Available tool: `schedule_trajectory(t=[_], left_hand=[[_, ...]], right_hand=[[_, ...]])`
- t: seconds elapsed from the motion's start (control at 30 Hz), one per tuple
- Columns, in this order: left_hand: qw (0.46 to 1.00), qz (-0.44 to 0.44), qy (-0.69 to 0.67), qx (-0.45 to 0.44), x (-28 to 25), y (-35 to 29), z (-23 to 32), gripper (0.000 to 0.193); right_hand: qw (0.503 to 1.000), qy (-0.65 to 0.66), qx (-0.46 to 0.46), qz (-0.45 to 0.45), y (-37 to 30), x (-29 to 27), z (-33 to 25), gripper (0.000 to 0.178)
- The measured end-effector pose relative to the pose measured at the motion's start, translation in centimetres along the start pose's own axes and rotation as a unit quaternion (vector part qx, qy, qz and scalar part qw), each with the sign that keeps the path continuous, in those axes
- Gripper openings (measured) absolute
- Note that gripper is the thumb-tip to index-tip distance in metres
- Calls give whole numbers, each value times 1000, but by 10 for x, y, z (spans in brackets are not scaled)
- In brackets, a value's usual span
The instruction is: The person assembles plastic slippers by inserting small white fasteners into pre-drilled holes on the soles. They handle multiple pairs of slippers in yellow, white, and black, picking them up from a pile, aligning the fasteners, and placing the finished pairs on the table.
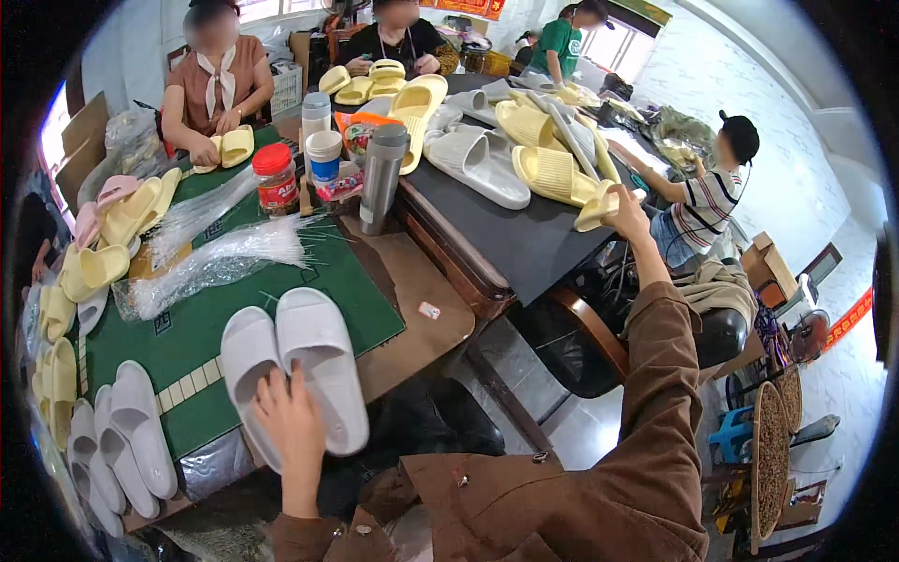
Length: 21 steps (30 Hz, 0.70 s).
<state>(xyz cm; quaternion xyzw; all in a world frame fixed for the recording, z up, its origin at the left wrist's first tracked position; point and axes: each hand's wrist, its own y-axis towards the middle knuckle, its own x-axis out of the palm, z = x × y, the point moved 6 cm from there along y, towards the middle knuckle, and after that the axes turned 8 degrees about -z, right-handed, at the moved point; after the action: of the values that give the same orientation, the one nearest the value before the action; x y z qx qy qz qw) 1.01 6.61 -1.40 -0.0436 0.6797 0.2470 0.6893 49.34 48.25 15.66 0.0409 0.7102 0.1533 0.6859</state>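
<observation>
My left hand grips a pair of pale grey slippers side by side over the near edge of the green-topped table. Its fingers lie at the inner sides where the two meet, and a thin clear strand stands up near their toe ends. Stretched out to the right, my right hand is closed on a yellow slipper at the corner of the dark table. Beside that slipper lie a ribbed yellow slipper and a large grey slipper.
Bundles of clear plastic strands lie on the green mat. Near them stand a red-lidded jar, a paper cup and a steel tumbler. More grey slippers line the left edge. Several people sit or stand around the tables.
</observation>
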Motion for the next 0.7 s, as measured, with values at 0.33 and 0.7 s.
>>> schedule_trajectory(t=[0.33,0.7], left_hand=[[992,4,28,-127,-2,-23,-175,47],[980,42,2,-195,5,-29,-296,45]], right_hand=[[997,-55,47,-24,3,19,73,79],[956,278,-49,-81,-20,33,103,61]])
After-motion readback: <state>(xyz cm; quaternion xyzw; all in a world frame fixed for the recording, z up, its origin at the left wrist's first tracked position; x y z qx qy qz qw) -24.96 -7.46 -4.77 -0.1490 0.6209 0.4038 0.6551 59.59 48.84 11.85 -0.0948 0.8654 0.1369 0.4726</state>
